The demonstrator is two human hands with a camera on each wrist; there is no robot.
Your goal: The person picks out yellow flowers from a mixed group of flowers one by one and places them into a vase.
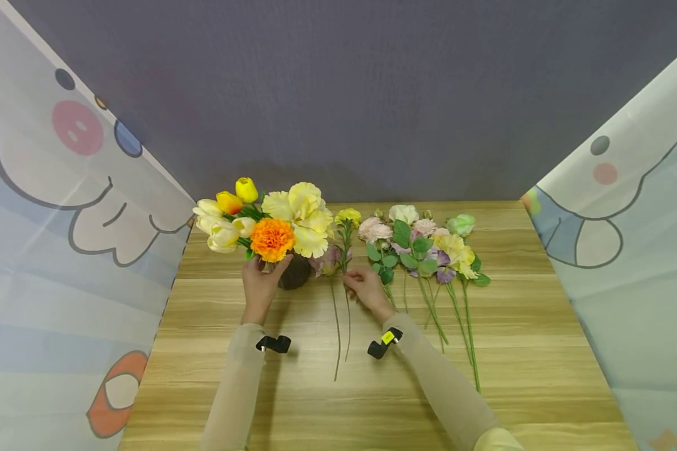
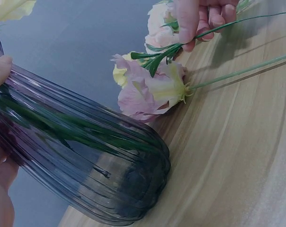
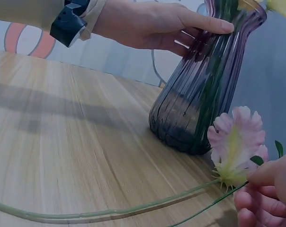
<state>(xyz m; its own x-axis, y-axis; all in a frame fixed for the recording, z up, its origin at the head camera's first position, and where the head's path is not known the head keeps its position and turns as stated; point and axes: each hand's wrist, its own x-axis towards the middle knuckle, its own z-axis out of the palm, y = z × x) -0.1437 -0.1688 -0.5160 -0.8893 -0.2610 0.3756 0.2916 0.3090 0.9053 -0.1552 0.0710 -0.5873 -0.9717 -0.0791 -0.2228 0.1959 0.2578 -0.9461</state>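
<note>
A ribbed, purple-grey glass vase [image 3: 200,99] stands on the table with green stems inside. My left hand [image 1: 259,287] grips it round the neck, thumb on the near side in the right wrist view. Above the rim spread an orange carnation [image 1: 272,239], a large pale yellow bloom [image 1: 301,213] and several yellow and white tulips [image 1: 221,233]. Just right of the vase, my right hand [image 1: 368,291] pinches the thin green stem of a small yellow flower [image 1: 348,217] between thumb and fingers. A pink-and-yellow flower [image 3: 235,142] lies on the table between vase and right hand.
To the right lie several loose stems: pale pink blooms [image 1: 375,230], a white rose [image 1: 404,214], a pale green bud [image 1: 461,224] and a yellow bloom [image 1: 457,250]. A grey wall [image 1: 338,100] rises behind the wooden table [image 1: 519,326], with printed cloth at both sides.
</note>
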